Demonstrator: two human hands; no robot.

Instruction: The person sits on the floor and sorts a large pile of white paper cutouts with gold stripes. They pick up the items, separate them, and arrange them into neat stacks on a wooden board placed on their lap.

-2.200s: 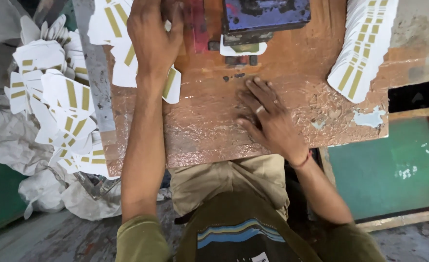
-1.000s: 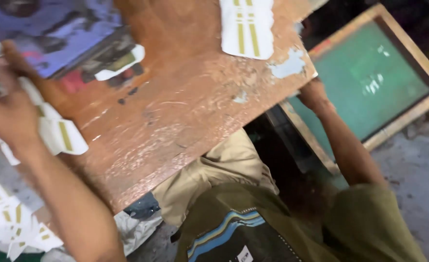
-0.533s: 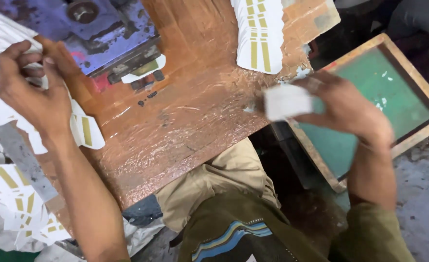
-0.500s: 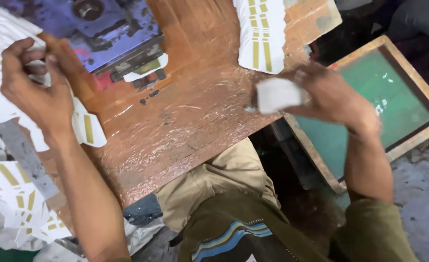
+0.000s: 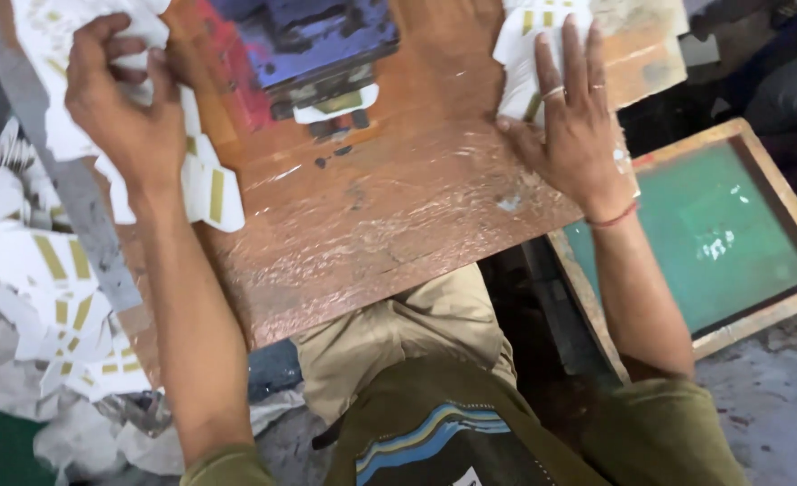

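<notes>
Wooden tabletop (image 5: pixel 389 225): press (image 5: pixel 313 45) at far edge w/ one cut card (image 5: pixel 335 102) in it. Big scrap heap (image 5: pixel 38 297) left of press. Right hand (image 5: pixel 574 126), fingers spread flat on card stack (image 5: pixel 529 45) right of press. Left hand (image 5: pixel 124 117) fingers pinch white offcut (image 5: pixel 196 180) left of press. Plenty uncut, judging by the stack.

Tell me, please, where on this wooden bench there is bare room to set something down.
The wooden bench is bare in its middle and near edge, between the left hand and the right hand, below the blue press. The left side is crowded with white cut cards, and the far right corner holds a card stack under the right hand.
</notes>
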